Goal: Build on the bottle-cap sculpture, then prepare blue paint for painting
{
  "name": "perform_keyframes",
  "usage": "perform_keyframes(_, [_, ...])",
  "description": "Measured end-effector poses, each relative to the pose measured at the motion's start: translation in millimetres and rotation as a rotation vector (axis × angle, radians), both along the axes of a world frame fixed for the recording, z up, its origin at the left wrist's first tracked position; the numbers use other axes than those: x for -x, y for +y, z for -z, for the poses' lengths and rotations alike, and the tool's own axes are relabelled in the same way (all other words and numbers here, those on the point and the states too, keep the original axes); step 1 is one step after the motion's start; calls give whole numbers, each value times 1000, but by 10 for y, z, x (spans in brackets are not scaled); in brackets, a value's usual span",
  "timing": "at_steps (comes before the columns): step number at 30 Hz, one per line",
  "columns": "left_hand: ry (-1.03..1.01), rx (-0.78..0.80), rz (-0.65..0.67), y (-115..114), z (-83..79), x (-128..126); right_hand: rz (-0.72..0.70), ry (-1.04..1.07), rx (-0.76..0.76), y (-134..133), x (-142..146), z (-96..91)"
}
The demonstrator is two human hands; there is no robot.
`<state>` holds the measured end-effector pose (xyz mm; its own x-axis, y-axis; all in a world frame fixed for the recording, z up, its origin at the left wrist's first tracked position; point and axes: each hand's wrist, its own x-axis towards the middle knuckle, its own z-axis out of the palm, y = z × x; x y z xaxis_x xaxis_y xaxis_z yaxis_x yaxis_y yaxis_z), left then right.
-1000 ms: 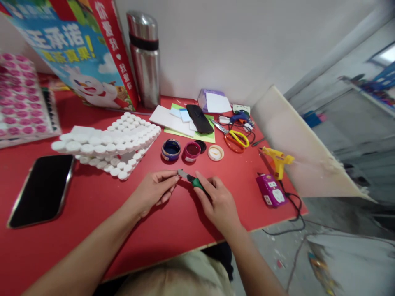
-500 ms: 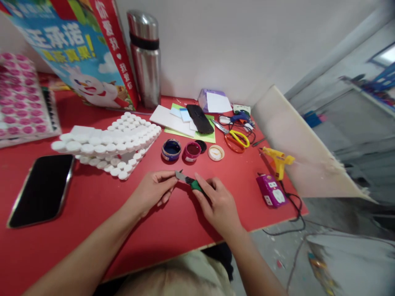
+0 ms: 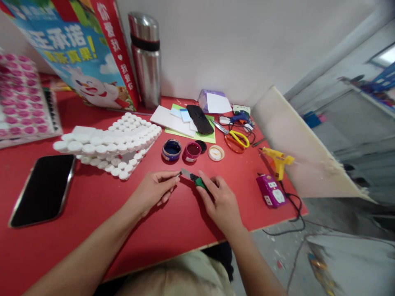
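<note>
My right hand [image 3: 220, 201] is closed round the green handle of a utility knife [image 3: 200, 182], its blade pointing left. My left hand [image 3: 157, 189] pinches a small, thin, dark-tipped piece [image 3: 179, 174], mostly hidden by the fingers, close to the blade's tip. Beyond the hands stand an open jar of dark blue paint [image 3: 171, 150] and an open jar of magenta paint [image 3: 191, 152]. A white lid [image 3: 216, 153] lies to their right, and a black lid [image 3: 201, 146] sits behind the magenta jar. Left of the jars is a white structure [image 3: 108, 144] built of round discs.
A phone [image 3: 43, 191] lies at the left. Scissors [image 3: 236, 139], a yellow glue gun [image 3: 279, 160] and a purple power socket [image 3: 271, 191] are on the right. At the back stand a steel flask [image 3: 146, 61] and a printed box [image 3: 77, 53].
My right hand has drawn the knife slightly right, so the blade now sits a little off my left fingertips. My left hand has barely moved.
</note>
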<state>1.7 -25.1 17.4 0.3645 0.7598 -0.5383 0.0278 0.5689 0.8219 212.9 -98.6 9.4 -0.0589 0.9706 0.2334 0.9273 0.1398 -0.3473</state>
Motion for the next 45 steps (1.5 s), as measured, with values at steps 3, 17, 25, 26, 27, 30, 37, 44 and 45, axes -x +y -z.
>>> perform_keyframes(3, [-35,-17,-10,2,10,-3,-1,12,6,-3,-2,-16])
perform_keyframes(17, [-67,-63,3,17,-21,-4,-20,4,2,-8,58,20])
perform_keyframes(25, [-71,-30,-4,15,14,10,-16,33,1,-12,32,0])
perform_keyframes(26, [-68,-37,4,13,18,14,-30,33,3,-19,49,-4])
perform_keyframes(27, [-63,-42,9,11,20,17,-40,29,5,-24,66,-6])
perform_keyframes(30, [-58,-43,5,7,19,16,-34,22,-1,-26,89,0])
perform_keyframes(37, [-39,-17,-11,-4,27,9,-15,31,0,-18,44,2])
perform_keyframes(44, [-17,-55,15,-6,56,9,-38,32,-1,-36,78,23])
perform_keyframes(45, [-13,-46,8,-7,53,8,-32,32,-1,-34,63,28])
